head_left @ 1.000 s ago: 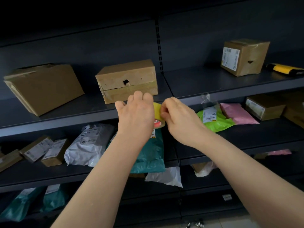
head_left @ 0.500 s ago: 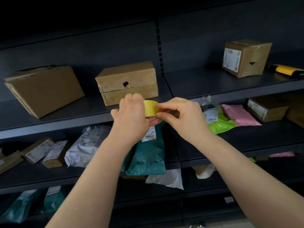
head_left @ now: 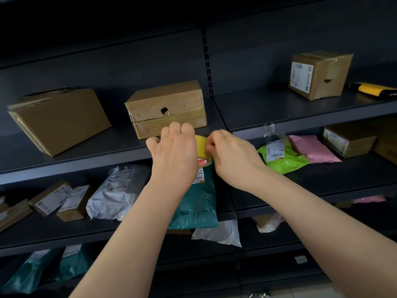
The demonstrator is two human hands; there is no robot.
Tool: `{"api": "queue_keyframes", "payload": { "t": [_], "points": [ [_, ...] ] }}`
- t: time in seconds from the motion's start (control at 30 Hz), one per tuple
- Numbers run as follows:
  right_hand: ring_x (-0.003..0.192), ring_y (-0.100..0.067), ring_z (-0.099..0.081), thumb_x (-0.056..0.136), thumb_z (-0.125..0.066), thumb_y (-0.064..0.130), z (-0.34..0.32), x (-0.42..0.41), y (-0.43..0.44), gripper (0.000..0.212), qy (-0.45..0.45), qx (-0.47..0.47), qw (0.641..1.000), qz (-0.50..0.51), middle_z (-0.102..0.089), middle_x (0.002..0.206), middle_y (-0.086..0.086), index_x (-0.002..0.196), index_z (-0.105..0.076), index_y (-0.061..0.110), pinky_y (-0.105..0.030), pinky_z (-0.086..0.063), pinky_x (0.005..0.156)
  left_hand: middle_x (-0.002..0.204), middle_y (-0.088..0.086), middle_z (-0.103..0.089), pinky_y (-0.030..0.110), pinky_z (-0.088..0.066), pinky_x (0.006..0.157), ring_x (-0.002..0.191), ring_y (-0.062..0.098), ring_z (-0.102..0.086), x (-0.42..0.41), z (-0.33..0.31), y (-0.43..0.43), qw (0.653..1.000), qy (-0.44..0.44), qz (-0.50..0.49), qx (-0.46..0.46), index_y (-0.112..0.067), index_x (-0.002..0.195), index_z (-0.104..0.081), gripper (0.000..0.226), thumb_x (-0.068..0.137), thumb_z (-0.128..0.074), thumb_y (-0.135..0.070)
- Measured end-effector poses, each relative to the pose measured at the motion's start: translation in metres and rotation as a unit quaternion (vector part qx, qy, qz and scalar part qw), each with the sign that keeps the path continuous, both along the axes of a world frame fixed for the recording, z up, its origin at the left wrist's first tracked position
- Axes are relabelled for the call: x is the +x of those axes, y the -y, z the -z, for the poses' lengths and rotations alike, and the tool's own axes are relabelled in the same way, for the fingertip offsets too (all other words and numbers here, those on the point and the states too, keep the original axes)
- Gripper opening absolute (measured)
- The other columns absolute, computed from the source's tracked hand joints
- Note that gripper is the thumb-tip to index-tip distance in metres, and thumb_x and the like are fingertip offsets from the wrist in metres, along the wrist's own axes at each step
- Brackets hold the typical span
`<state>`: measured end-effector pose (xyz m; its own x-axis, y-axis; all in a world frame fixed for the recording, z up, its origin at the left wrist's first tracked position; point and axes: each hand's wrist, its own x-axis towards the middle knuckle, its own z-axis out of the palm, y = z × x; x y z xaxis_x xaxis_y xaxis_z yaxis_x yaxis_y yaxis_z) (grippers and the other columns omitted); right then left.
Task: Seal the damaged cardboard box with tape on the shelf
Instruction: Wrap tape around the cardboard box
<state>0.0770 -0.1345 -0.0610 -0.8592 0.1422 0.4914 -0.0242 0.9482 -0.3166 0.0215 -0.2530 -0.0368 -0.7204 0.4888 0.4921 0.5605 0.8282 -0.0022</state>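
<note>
The box (head_left: 165, 108) is matt brown cardboard, rough at its front; the tape (head_left: 202, 147) is glossy yellow plastic, the shelf (head_left: 279, 109) matt dark metal.

Dark shelf (head_left: 257, 110) bears holed box (head_left: 165, 104); yellow item (head_left: 371, 90), perhaps cutter.

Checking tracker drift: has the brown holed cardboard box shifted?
No. The brown holed cardboard box keeps its right edge by the slotted shelf upright, as before.
</note>
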Motion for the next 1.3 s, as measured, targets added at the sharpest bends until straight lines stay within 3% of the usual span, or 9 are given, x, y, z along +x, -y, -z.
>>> {"api": "queue_keyframes", "payload": {
  "t": [0.13,0.33,0.6,0.73,0.8,1.0,1.1,1.17,1.3],
  "points": [
    [0.089,-0.021,-0.052,0.101,-0.041,0.019,0.001,0.001,0.004,0.008,0.023,-0.096,0.995,-0.019,-0.049,0.100,0.003,0.094,-0.043,0.021,-0.039,-0.042,0.076,0.100,-0.001,-0.035,0.038,-0.022,0.079,0.103,0.026,-0.046,-0.004,0.003,-0.001,1.000,-0.011,0.012,0.012,-0.020,0.097,-0.035,0.036,0.080,-0.063,-0.006],
    [0.082,-0.004,-0.062,0.085,-0.072,0.014,0.008,0.004,-0.010,0.014,-0.179,-0.214,0.957,-0.076,-0.066,0.090,0.009,0.098,-0.075,0.018,-0.016,-0.047,0.076,0.099,-0.002,-0.032,0.038,-0.022,0.079,0.106,0.027,-0.045,-0.010,-0.007,0.009,0.998,-0.008,0.009,0.055,-0.021,0.098,-0.034,0.036,0.082,-0.062,-0.004],
    [0.077,-0.009,-0.064,0.081,-0.071,0.027,0.006,0.007,-0.015,0.010,-0.208,-0.145,0.963,-0.096,-0.069,0.083,0.009,0.085,-0.078,0.021,-0.034,-0.053,0.068,0.101,-0.004,-0.036,0.038,-0.025,0.079,0.100,0.022,-0.041,-0.008,-0.007,0.010,0.997,0.043,0.026,0.065,-0.021,0.098,-0.037,0.035,0.082,-0.064,-0.006],
    [0.077,-0.016,-0.058,0.089,-0.063,0.023,-0.001,0.007,-0.013,0.006,-0.167,0.072,0.982,-0.054,-0.061,0.088,0.004,0.086,-0.066,0.018,-0.026,-0.035,0.052,0.099,-0.002,-0.041,0.039,-0.026,0.076,0.092,0.020,-0.037,-0.007,-0.010,0.010,0.995,0.067,0.030,0.067,-0.018,0.097,-0.045,0.029,0.080,-0.062,-0.003],
    [0.077,-0.021,-0.053,0.089,-0.060,0.012,-0.002,0.006,-0.011,0.002,-0.125,0.115,0.983,-0.061,-0.055,0.089,0.000,0.087,-0.058,0.013,-0.028,-0.029,0.051,0.098,-0.002,-0.040,0.039,-0.025,0.076,0.092,0.020,-0.037,-0.004,-0.011,0.008,0.996,0.059,0.021,0.070,-0.017,0.097,-0.045,0.029,0.079,-0.062,-0.002],
    [0.083,-0.023,-0.050,0.097,-0.045,0.013,0.004,0.013,-0.004,0.008,-0.015,-0.050,0.997,-0.056,-0.050,0.097,0.001,0.092,-0.042,0.018,-0.038,-0.039,0.069,0.099,-0.001,-0.041,0.039,-0.024,0.080,0.095,0.022,-0.043,0.000,-0.001,0.001,1.000,-0.015,0.010,0.026,-0.019,0.094,-0.036,0.034,0.078,-0.057,0.003],
    [0.083,-0.014,-0.049,0.099,-0.046,0.018,0.007,0.017,-0.006,0.009,-0.071,-0.086,0.991,-0.075,-0.048,0.093,0.009,0.091,-0.045,0.023,-0.035,-0.040,0.072,0.101,0.001,-0.039,0.041,-0.025,0.080,0.102,0.025,-0.044,-0.005,-0.005,0.005,1.000,0.003,-0.010,0.022,-0.017,0.096,-0.037,0.035,0.079,-0.066,-0.008],
    [0.086,-0.008,-0.053,0.096,-0.055,0.019,0.009,0.016,-0.013,0.004,-0.125,-0.124,0.981,-0.076,-0.052,0.096,0.011,0.099,-0.056,0.022,-0.029,-0.044,0.076,0.098,0.000,-0.036,0.040,-0.024,0.080,0.097,0.024,-0.041,-0.009,-0.010,0.007,0.999,0.023,-0.008,0.047,-0.016,0.094,-0.036,0.034,0.078,-0.061,0.000],
    [0.088,-0.004,-0.064,0.084,-0.073,0.011,0.011,0.009,-0.021,0.027,-0.181,-0.212,0.955,-0.105,-0.066,0.094,0.009,0.111,-0.073,0.017,-0.020,-0.053,0.079,0.099,-0.002,-0.039,0.040,-0.026,0.080,0.091,0.018,-0.033,-0.009,-0.014,0.004,0.996,0.051,0.021,0.072,-0.018,0.095,-0.038,0.033,0.079,-0.057,0.003]
  ]
}}
